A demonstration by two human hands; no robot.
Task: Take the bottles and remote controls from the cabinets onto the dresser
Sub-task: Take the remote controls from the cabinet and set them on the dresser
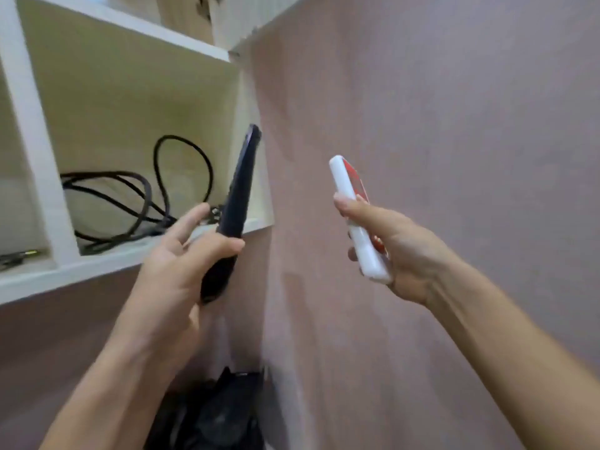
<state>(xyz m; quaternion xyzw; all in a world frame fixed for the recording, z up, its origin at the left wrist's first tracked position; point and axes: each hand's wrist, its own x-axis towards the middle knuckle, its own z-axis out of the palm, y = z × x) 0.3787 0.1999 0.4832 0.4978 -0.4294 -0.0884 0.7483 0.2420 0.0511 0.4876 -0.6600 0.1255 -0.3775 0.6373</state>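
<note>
My left hand (181, 264) grips the lower end of a long black remote control (238, 190), which stands nearly upright just in front of the right edge of the white wall cabinet (39, 147). My right hand (389, 245) holds a white remote control with a red face (349, 190), tilted up and to the left, out in front of the pinkish wall. Both remotes are outside the cabinet. No bottle and no dresser are in view.
A tangle of black cable (130, 203) lies in the open cabinet compartment. Another small dark item (19, 254) sits in the compartment to the left. A black bag (220, 414) lies low, below my left forearm. The plain wall (454, 125) fills the right side.
</note>
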